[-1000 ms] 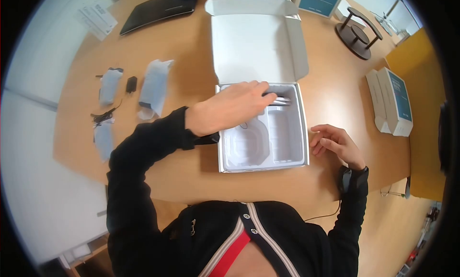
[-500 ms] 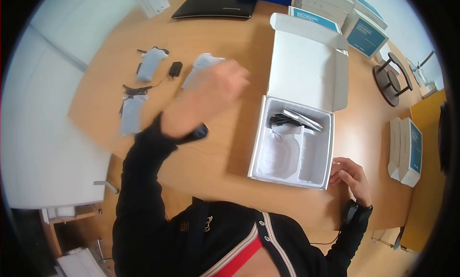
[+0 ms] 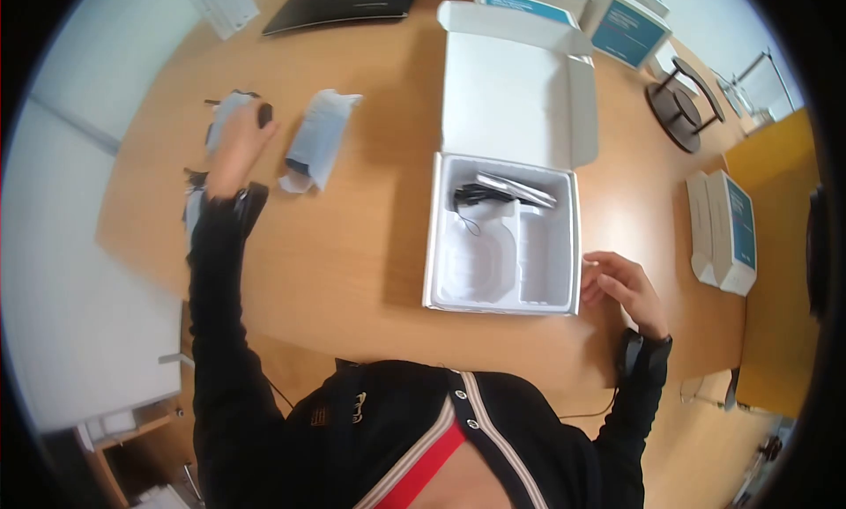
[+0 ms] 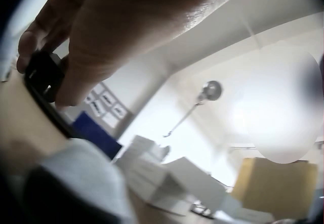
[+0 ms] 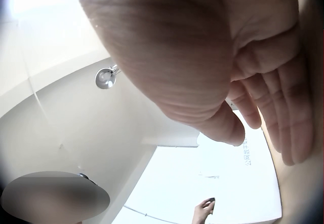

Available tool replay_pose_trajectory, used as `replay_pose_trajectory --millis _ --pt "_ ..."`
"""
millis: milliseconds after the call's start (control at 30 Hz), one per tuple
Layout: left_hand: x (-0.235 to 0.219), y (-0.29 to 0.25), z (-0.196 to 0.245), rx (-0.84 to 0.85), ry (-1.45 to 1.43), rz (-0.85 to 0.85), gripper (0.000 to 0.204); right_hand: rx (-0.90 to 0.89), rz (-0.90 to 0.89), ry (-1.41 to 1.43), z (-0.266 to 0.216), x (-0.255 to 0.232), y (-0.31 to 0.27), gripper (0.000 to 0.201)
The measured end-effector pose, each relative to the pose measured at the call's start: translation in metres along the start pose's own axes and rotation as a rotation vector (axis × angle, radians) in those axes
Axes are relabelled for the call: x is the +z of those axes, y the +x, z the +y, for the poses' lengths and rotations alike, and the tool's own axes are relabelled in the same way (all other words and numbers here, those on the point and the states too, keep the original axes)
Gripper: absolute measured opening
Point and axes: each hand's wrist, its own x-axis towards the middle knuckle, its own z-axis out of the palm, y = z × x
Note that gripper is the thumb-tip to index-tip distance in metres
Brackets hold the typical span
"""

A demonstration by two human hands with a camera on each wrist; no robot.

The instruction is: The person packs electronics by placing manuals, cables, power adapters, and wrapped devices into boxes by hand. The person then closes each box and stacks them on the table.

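In the head view my left hand (image 3: pixel 240 148) pinches a small black adapter (image 3: pixel 264 115) above the table's left part, close to a wrapped item (image 3: pixel 231 112). The left wrist view shows the black adapter (image 4: pixel 44 74) between thumb and fingertips. My right hand (image 3: pixel 627 290) rests on the table with relaxed fingers, beside the right wall of an open white box (image 3: pixel 429 245). Inside the box's white tray, a black cable (image 3: pixel 480 194) and a silvery flat item (image 3: pixel 520 190) lie in the upper part. In the right wrist view my right hand (image 5: pixel 202 57) holds nothing.
A larger wrapped packet (image 3: pixel 319 143) lies between my left hand and the box. Behind are a black laptop (image 3: pixel 339 7) and stacked boxes (image 3: pixel 627 29). To the right stand a dark round stand (image 3: pixel 674 112) and more boxes (image 3: pixel 723 231).
My left hand has moved from over the box to the table's left part and has taken hold of the black adapter. The right hand stays beside the box.
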Motion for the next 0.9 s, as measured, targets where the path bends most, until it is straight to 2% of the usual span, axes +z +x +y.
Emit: replay_pose_trajectory --millis 33,100,167,233,300,367,500,567,600,667,733,800,833,900 --pt "-0.002 -0.007 0.003 0.102 0.020 0.231 0.040 0.015 0.021 0.004 0.000 -0.001 0.001 0.030" --pt "-0.060 -0.041 0.087 0.053 -0.232 0.176 0.039 0.027 0.004 0.015 0.000 -0.001 0.002 0.030" --pt "-0.086 -0.076 0.144 0.222 -0.465 0.054 0.036 0.028 0.007 0.006 0.001 -0.002 0.002 0.030" --pt "-0.085 -0.098 0.181 0.523 -0.636 -0.110 0.041 0.009 0.001 -0.010 -0.001 -0.002 0.002 0.030" --pt "-0.064 -0.109 0.203 0.724 -0.610 -0.226 0.050 0.007 -0.002 -0.019 -0.001 -0.002 0.002 0.030" --pt "-0.032 -0.113 0.217 0.815 -0.484 -0.338 0.054 -0.007 -0.008 -0.020 -0.002 -0.001 0.003 0.030" --pt "-0.010 -0.113 0.233 0.827 -0.284 -0.443 0.045 -0.009 0.004 -0.015 -0.001 -0.001 0.001 0.030" --pt "-0.008 -0.110 0.238 0.918 -0.129 -0.516 0.039 -0.011 0.006 -0.004 -0.003 0.000 0.001 0.029" --pt "-0.006 -0.109 0.238 0.906 -0.114 -0.511 0.039 0.008 0.029 0.018 -0.006 0.001 0.001 0.029" --pt "-0.009 -0.109 0.235 0.947 -0.116 -0.387 0.038 0.001 0.021 0.035 -0.010 0.002 0.004 0.028" --pt "-0.023 -0.103 0.227 0.937 -0.084 -0.378 0.035 0.013 -0.004 -0.060 -0.012 -0.001 0.001 0.027" --pt "-0.037 -0.095 0.208 0.917 -0.259 -0.096 0.031 -0.001 0.040 -0.249 -0.026 0.000 -0.005 0.027" --pt "-0.039 -0.087 0.190 0.873 -0.192 0.023 0.027 -0.035 0.062 -0.299 -0.034 0.001 -0.007 0.026" --pt "-0.042 -0.067 0.149 0.728 0.048 0.095 0.029 -0.075 0.081 -0.339 -0.051 0.007 -0.010 0.026"
